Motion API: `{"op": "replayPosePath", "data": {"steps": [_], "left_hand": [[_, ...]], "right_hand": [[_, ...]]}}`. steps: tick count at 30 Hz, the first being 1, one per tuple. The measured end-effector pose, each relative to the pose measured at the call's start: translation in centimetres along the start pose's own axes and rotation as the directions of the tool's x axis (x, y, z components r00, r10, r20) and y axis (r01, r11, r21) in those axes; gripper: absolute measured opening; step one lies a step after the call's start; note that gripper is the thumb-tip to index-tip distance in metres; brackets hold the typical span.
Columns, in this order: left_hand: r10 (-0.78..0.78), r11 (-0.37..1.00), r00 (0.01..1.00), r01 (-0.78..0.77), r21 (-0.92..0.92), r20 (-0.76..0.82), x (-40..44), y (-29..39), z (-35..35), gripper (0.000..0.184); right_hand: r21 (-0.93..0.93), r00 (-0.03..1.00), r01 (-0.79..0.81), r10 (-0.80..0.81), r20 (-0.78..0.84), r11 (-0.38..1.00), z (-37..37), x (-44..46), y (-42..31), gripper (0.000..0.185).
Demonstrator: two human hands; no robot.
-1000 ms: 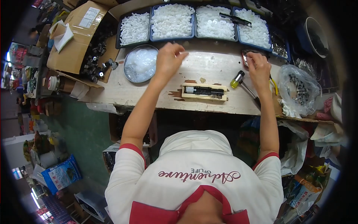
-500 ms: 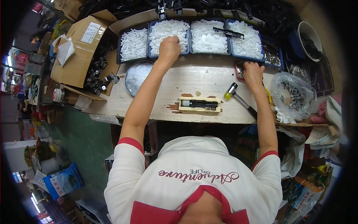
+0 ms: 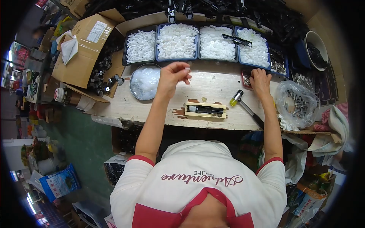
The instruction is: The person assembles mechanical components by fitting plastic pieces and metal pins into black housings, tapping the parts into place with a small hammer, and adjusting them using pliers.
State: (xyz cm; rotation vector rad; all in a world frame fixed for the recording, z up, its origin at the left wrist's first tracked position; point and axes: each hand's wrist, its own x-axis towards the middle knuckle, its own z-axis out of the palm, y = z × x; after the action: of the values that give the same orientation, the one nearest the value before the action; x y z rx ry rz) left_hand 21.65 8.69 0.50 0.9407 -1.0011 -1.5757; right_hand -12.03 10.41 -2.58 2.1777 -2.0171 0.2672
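Observation:
My left hand (image 3: 173, 78) is raised over the table, just in front of the bins, with thumb and finger pinched on a small white plastic piece (image 3: 187, 68). My right hand (image 3: 261, 81) reaches down at a small red tray (image 3: 243, 83) of little parts; its fingertips are bent and what they grip, if anything, is hidden. Between the hands, a black metal mechanism (image 3: 205, 110) lies in a pale wooden fixture (image 3: 205, 116) near the table's front edge. A hammer (image 3: 246, 107) with a yellow-tipped head rests to the right of the fixture.
Blue bins (image 3: 177, 59) of white plastic pieces line the back, with a black part (image 3: 236, 40) lying across two. A round metal dish (image 3: 132, 89) stands at left beside a cardboard box (image 3: 78, 57). At right are a plastic bag (image 3: 296, 104) of metal parts and a white bucket (image 3: 316, 45).
My left hand has come back from the second bin toward me and now pinches a small white piece. My right hand stays at the red tray, and the view has shifted slightly.

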Motion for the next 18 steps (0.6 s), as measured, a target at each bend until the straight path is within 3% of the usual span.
{"op": "replayPosePath", "data": {"steps": [5, 9, 12, 15, 17, 18], "left_hand": [[-0.081, 0.996, 0.996, 0.081, -0.03, 0.025, -3.0, -1.5, 0.4, 0.015], [-0.09, 0.996, 0.995, 0.091, -0.011, 0.037, -4.1, -1.7, 0.4, 0.015], [-0.067, 0.998, 0.996, 0.068, -0.016, 0.058, -4.9, -1.3, 0.5, 0.015], [-0.069, 0.997, 0.991, 0.072, -0.021, 0.111, -5.6, -1.2, 0.7, 0.017], [-0.088, 0.996, 0.991, 0.09, -0.013, 0.105, -6.0, -1.1, 1.2, 0.02], [-0.103, 0.995, 0.99, 0.104, -0.003, 0.099, -6.1, -1.0, 1.4, 0.022]], "right_hand": [[0.06, 0.992, 0.114, -0.111, -0.059, 0.992, 1.7, 0.1, 0.4, 0.015], [0.008, 0.996, 0.087, -0.087, -0.008, 0.996, 1.4, 0.2, 0.4, 0.015], [0.057, 0.993, 0.086, -0.081, -0.09, 0.995, 0.4, -0.1, 0.4, 0.012], [0.133, 0.994, 0.04, -0.026, -0.104, 0.99, -0.6, -0.4, -0.2, 0.011], [0.339, 0.977, 0.118, -0.048, -0.208, 0.933, -1.2, -0.5, -1.2, 0.012], [0.338, 0.978, 0.114, -0.046, -0.203, 0.934, -1.8, -0.6, -2.2, 0.012]]}}
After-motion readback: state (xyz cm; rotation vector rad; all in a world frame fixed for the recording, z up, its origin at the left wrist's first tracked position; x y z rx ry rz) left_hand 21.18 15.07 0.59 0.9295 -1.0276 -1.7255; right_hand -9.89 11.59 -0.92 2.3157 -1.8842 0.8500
